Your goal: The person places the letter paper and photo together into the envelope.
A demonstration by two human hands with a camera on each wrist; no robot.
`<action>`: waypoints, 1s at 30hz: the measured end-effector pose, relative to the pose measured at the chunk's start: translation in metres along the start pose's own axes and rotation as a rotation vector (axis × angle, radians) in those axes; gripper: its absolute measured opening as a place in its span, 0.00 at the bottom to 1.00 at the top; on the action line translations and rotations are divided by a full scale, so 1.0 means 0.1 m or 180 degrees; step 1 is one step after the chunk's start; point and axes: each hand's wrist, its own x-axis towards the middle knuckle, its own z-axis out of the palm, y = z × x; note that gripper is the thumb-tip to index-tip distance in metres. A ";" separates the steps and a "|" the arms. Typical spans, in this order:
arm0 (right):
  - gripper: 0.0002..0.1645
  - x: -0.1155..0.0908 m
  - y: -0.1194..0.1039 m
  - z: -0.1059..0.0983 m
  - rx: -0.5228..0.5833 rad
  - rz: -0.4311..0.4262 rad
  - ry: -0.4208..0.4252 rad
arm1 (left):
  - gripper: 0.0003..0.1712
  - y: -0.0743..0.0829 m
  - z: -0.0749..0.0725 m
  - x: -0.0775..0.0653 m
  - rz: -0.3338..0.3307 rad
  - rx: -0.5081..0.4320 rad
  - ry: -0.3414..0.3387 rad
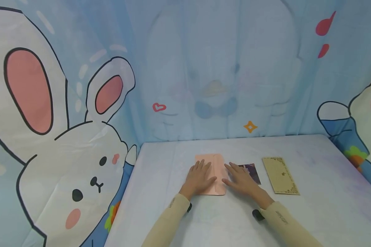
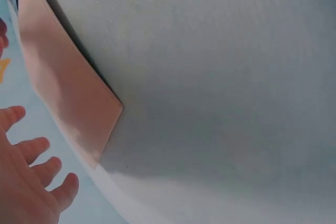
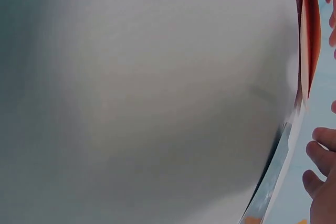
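A pink paper envelope (image 1: 214, 171) lies flat on the white table. Over its left half is my left hand (image 1: 198, 178), fingers spread; the left wrist view shows those fingers above the pink paper (image 2: 73, 87), and contact is hard to tell. My right hand (image 1: 242, 180) is beside the envelope's right edge, fingers extended and holding nothing. Partly under that hand sits a dark printed card (image 1: 253, 173). In the right wrist view the envelope's edge (image 3: 311, 40) gapes slightly, with a deeper orange inside, and the card (image 3: 270, 179) shows below it.
To the right lies a tan rectangular card or booklet (image 1: 280, 175) with an ornate dark border. The white-covered table (image 1: 160, 164) meets a light blue cartoon curtain (image 1: 188, 85) at the back, and a rabbit-printed cloth (image 1: 58, 164) hangs on the left.
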 end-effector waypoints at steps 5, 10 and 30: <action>0.40 0.03 -0.06 0.03 0.0039 -0.0189 -0.0098 | 0.42 0.02 0.04 0.01 0.0029 -0.0048 -0.0060; 0.38 0.04 -0.10 0.05 -0.0039 -0.0290 -0.0208 | 0.42 0.05 0.05 0.02 0.0042 0.0028 -0.0121; 0.32 0.07 -0.10 0.05 -0.0037 -0.0217 -0.0580 | 0.36 0.14 0.00 0.08 -0.0039 0.0190 -0.0458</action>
